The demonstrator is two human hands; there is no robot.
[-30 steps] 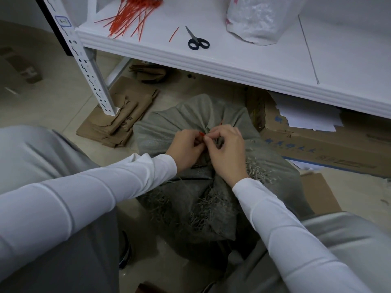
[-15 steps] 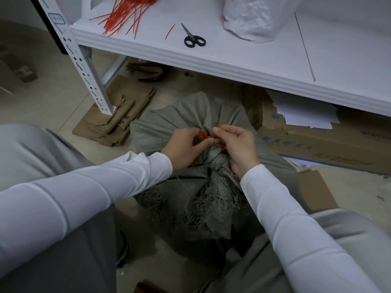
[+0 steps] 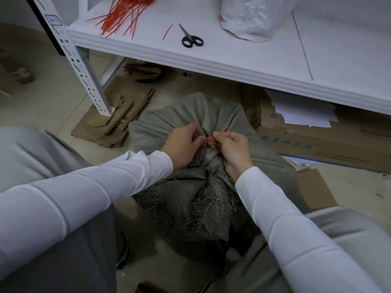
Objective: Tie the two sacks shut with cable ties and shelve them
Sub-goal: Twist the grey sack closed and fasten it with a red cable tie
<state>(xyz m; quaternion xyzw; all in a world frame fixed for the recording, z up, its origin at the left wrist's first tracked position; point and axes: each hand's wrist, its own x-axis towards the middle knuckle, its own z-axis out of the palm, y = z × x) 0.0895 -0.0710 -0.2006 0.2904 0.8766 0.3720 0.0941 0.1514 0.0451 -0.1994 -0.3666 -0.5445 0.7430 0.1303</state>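
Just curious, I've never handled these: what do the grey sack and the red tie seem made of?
The sack looks like woven plastic fabric, matt grey: fine weave, frayed strands at its mouth. The cable tie looks like smooth red plastic, perhaps nylon: a thin, stiff strip.

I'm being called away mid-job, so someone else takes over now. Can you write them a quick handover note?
Left hand and right hand both pinch the red cable tie at the gathered neck of the grey sack, on the floor.
Spare ties and scissors lie on the white shelf.
Done: neck gathered; tie not visibly cinched.
Left: tighten, shelve the sack; second sack cannot be identified.
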